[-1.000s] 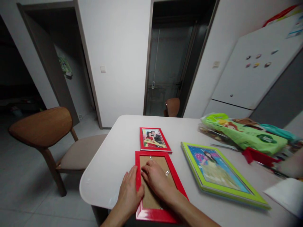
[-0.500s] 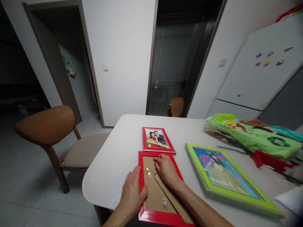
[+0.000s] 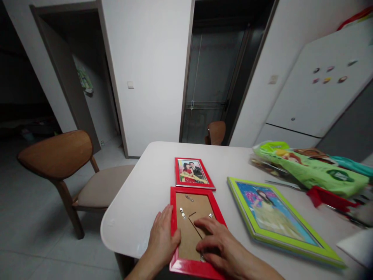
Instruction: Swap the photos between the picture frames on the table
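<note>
Left hand (image 3: pixel 161 237) pressed flat on a glossy red picture frame (image 3: pixel 190 190), lying face down near the white desk's (image 3: pixel 136 194) edge; right hand (image 3: pixel 217 243) apart, fingers spread on its brown cardboard backing (image 3: pixel 186 233). A smaller red frame (image 3: pixel 192 173) lies just beyond.

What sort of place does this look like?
Most likely a home's kitchen or dining area: a white refrigerator with fridge magnets, a round-cornered white dining table, and a wooden-backed dining chair.
</note>
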A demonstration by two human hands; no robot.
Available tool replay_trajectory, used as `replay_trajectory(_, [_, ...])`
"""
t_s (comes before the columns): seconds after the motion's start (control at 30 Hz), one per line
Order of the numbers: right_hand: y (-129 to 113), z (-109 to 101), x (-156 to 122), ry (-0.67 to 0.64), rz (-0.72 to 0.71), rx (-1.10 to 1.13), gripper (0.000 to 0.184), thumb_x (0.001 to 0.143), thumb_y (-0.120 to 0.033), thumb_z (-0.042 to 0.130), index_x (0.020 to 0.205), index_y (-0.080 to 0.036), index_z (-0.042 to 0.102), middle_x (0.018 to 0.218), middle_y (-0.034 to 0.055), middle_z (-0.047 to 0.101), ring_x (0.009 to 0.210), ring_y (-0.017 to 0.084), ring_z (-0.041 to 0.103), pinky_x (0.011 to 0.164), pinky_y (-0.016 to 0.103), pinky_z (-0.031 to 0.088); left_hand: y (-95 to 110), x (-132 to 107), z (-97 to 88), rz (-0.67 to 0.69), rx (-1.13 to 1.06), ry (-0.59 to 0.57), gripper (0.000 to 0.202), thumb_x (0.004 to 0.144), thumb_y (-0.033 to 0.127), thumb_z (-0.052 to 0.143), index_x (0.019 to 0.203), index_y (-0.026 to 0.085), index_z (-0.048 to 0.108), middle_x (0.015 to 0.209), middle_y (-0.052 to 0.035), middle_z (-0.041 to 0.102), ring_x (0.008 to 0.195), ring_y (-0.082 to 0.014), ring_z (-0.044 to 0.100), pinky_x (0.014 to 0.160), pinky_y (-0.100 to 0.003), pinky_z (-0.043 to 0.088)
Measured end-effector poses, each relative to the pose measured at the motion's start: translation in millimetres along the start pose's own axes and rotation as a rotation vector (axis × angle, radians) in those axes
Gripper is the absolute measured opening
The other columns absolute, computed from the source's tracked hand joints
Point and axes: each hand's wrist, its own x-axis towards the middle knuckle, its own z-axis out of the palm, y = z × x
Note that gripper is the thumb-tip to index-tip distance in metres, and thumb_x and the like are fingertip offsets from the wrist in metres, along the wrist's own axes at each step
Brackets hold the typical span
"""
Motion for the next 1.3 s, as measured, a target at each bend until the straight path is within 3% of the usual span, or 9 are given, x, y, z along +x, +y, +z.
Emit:
replay_trajectory(0.17, [0.0, 10.9, 9.0, 0.111, 0.024, -0.039, 0.013, 0.068, -0.023, 0.053, 0.073, -0.027, 0.065, 0.109, 0.0031, 0.05, 0.105, 0.02, 0.041, 0.091, 0.038, 0.028, -1.8, -0.3, 0.5, -0.002, -0.019, 0.006, 0.057, 0.067, 0.019, 0.042, 0.123, 0.01, 0.033, 0.127, -0.0106, 0.038, 0.117, -0.0201, 0.033, 0.1, -0.038, 0.019])
replay_trajectory(0.33, [2.2, 13.6, 12.7, 0.24, 0.153, -0.035, 0.033, 0.067, -0.027, 0.052, 0.099, -0.022, 0.056, 0.111, 0.008, 0.048, 0.101, 0.02, 0.043, 0.088, 0.032, 0.033, -0.2, -1.2, -1.0, -0.003, -0.02, -0.01, 0.058, 0.068, 0.02, 0.042, 0.124, 0.01, 0.031, 0.128, -0.0105, 0.037, 0.117, -0.0197, 0.032, 0.1, -0.036, 0.019])
replay_trajectory(0.6, [2.2, 9.7, 19.6, 0.345, 0.246, -0.041, 0.038, 0.061, -0.016, 0.048, 0.097, -0.017, 0.056, 0.095, 0.0075, 0.055, 0.091, 0.02, 0.048, 0.083, 0.03, 0.035, 2.4, -1.3, -5.6, -0.063, -0.061, -0.047, 0.052, 0.072, 0.032, 0.045, 0.119, 0.01, 0.039, 0.129, -0.0124, 0.034, 0.119, -0.0222, 0.029, 0.1, -0.037, 0.018])
replay_trajectory(0.73, [-12.4, 0.6, 20.3, 0.389, 0.214, -0.06, 0.033, 0.061, -0.016, 0.048, 0.092, -0.017, 0.057, 0.092, 0.0074, 0.056, 0.089, 0.02, 0.048, 0.083, 0.032, 0.036, 11.1, 5.5, -8.1, -0.1, -0.356, 0.02, 0.042, 0.069, 0.037, 0.051, 0.103, 0.014, 0.054, 0.127, -0.0117, 0.037, 0.118, -0.0246, 0.03, 0.098, -0.036, 0.02])
replay_trajectory(0.8, [-21.6, -2.1, 21.4, 0.407, 0.183, -0.037, 0.033, 0.062, -0.017, 0.049, 0.094, -0.019, 0.057, 0.095, 0.0072, 0.055, 0.091, 0.02, 0.048, 0.084, 0.032, 0.037, 13.5, 9.9, -9.3, -0.148, -0.589, 0.059, 0.037, 0.068, 0.038, 0.052, 0.096, 0.015, 0.057, 0.118, -0.0104, 0.047, 0.11, -0.0241, 0.04, 0.092, -0.033, 0.029])
replay_trajectory(0.87, [-26.1, -3.2, 22.2, 0.424, 0.155, 0.01, 0.031, 0.066, -0.022, 0.049, 0.096, -0.02, 0.056, 0.101, 0.0073, 0.053, 0.094, 0.02, 0.048, 0.084, 0.033, 0.037, 12.0, 13.1, -11.0, -0.208, -0.737, 0.045, 0.037, 0.07, 0.043, 0.047, 0.09, 0.013, 0.057, 0.098, -0.0087, 0.06, 0.091, -0.0228, 0.054, 0.078, -0.032, 0.041])
replay_trajectory(1.0, [-11.0, -2.8, 19.1, 0.476, 0.159, 0.033, 0.03, 0.072, -0.031, 0.044, 0.098, -0.019, 0.054, 0.105, 0.009, 0.052, 0.097, 0.02, 0.048, 0.085, 0.034, 0.038, -0.5, 13.0, -18.6, -0.3, -0.805, -0.015, 0.041, 0.071, 0.049, 0.042, 0.078, 0.012, 0.056, 0.064, -0.0031, 0.063, 0.059, -0.0189, 0.058, 0.053, -0.028, 0.044])
replay_trajectory(1.17, [21.7, 4.6, 7.7, 0.456, 0.252, -0.117, 0.03, 0.073, -0.029, 0.043, 0.095, -0.015, 0.058, 0.101, 0.0119, 0.055, 0.095, 0.022, 0.049, 0.085, 0.035, 0.037, -25.4, 6.7, -41.3, -0.367, -0.81, 0.001, 0.04, 0.066, 0.053, 0.046, 0.074, 0.014, 0.054, 0.058, 0.0007, 0.06, 0.057, -0.0174, 0.058, 0.05, -0.025, 0.042])
replay_trajectory(1.3, [30.3, 11.0, 0.0, 0.406, 0.285, -0.227, 0.033, 0.072, -0.027, 0.043, 0.098, -0.014, 0.059, 0.109, 0.0127, 0.052, 0.102, 0.023, 0.044, 0.089, 0.035, 0.034, -52.5, 2.9, -65.5, -0.401, -0.715, 0.017, 0.037, 0.066, 0.051, 0.047, 0.071, 0.015, 0.053, 0.058, 0.0014, 0.059, 0.058, -0.0171, 0.057, 0.051, -0.023, 0.041])
